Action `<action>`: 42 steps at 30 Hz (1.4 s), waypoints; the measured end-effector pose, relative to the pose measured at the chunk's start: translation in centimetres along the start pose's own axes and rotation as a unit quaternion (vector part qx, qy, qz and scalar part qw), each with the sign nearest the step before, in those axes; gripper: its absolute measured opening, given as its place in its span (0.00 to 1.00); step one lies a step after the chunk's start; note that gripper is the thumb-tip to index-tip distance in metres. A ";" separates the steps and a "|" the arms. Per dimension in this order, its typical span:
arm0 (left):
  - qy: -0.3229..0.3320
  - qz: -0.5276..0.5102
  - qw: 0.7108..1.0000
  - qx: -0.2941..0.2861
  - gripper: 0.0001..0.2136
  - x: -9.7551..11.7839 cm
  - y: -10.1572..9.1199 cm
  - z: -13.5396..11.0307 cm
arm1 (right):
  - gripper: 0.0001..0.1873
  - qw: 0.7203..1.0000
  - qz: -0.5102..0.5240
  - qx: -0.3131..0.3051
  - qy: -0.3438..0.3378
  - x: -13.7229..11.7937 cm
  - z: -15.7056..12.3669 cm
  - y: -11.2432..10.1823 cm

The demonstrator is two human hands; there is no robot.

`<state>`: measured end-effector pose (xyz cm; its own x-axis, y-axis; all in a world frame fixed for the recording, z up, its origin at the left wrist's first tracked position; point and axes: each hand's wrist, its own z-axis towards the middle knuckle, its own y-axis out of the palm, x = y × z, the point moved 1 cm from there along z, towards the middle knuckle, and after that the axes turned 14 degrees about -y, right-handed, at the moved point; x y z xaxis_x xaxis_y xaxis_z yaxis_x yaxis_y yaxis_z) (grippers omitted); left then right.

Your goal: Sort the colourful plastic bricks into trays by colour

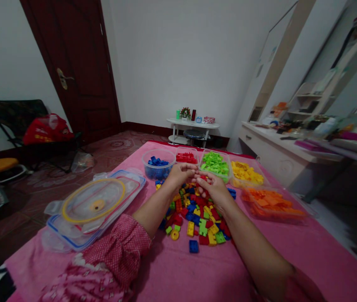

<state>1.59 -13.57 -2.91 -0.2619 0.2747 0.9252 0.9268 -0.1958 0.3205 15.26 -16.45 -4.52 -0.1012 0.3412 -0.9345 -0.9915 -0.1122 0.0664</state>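
Above a mixed pile of toy building blocks (194, 214) my two hands meet at the fingertips. A red building block (202, 179) shows between the closed fingers of my right hand (213, 188). My left hand (181, 174) is pinched against the right one; what lies in its fingers is too small and hidden to tell. Behind the hands stand a round tub of blue blocks (157, 162), a box of red blocks (187, 157) and a box of green blocks (215, 163). Yellow blocks (247, 173) and orange blocks (271, 203) fill boxes on the right.
Several clear lids (95, 201) lie stacked on the left of the pink cloth (165, 272). A single blue block (194, 246) sits in front of the pile. Beyond the table are a white side table (194, 123), a dressing table (269, 138) and a folding chair (17, 121).
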 end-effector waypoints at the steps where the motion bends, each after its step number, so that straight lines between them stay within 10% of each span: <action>1: 0.015 -0.005 1.000 0.024 0.06 0.0 -0.2 0.1 | 0.19 0.999 0.025 0.014 0.013 -0.1 0.0 -0.1; 11: 0.010 -0.023 0.989 0.145 0.07 -0.4 -2.5 1.2 | 0.08 0.945 0.191 0.207 0.167 -0.7 3.8 -0.6; 19: 0.000 -0.018 0.987 0.161 0.07 -0.4 -2.8 1.4 | 0.07 0.966 0.087 0.212 0.123 -1.2 14.2 1.6; 25: -0.003 0.017 0.989 0.149 0.06 -1.1 -2.8 1.9 | 0.09 0.986 -0.011 0.159 0.040 -1.3 15.4 2.4; 33: 0.045 0.082 0.986 0.136 0.05 -1.8 -2.4 2.1 | 0.19 0.976 -0.192 0.005 -0.103 -0.9 5.5 -1.4; 42: 0.115 0.192 0.964 0.143 0.07 -3.4 -3.2 3.6 | 0.39 0.809 -0.565 -0.112 -0.122 -1.9 -13.0 -7.2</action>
<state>0.53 -10.50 -7.82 0.0936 0.0109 0.9955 0.9950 0.0344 -0.0940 23.70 -28.42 -7.77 0.8180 0.5147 -0.2569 -0.4265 0.2430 -0.8712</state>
